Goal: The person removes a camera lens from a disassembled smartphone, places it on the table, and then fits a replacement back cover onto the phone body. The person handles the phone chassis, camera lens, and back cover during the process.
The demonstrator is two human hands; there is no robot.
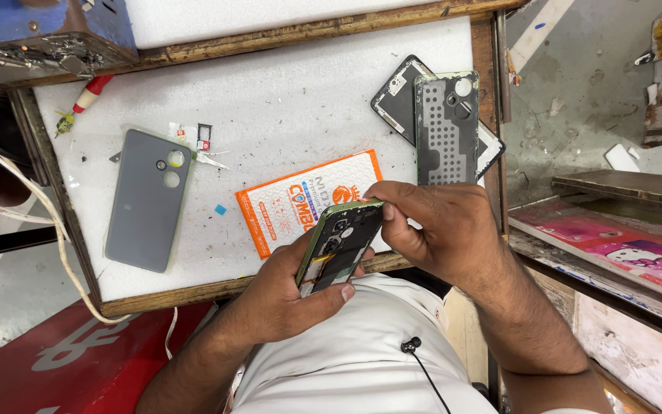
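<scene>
The left hand (pixel 289 295) holds the opened phone (pixel 339 245) in a closed grip, tilted, above the near edge of the white surface (pixel 285 100). The right hand (pixel 442 230) pinches the far end of the phone with its fingertips. An orange package (pixel 289 203) lies just behind the phone. A grey back cover (pixel 147 199) lies to the left, and a perforated inner frame (pixel 446 130) lies far right over a dark panel (pixel 394 96).

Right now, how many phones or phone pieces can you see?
4: an opened phone held in the left hand with the right hand at its top, a grey back cover lying left, and a patterned inner frame overlapping a dark screen panel at top right.
</scene>
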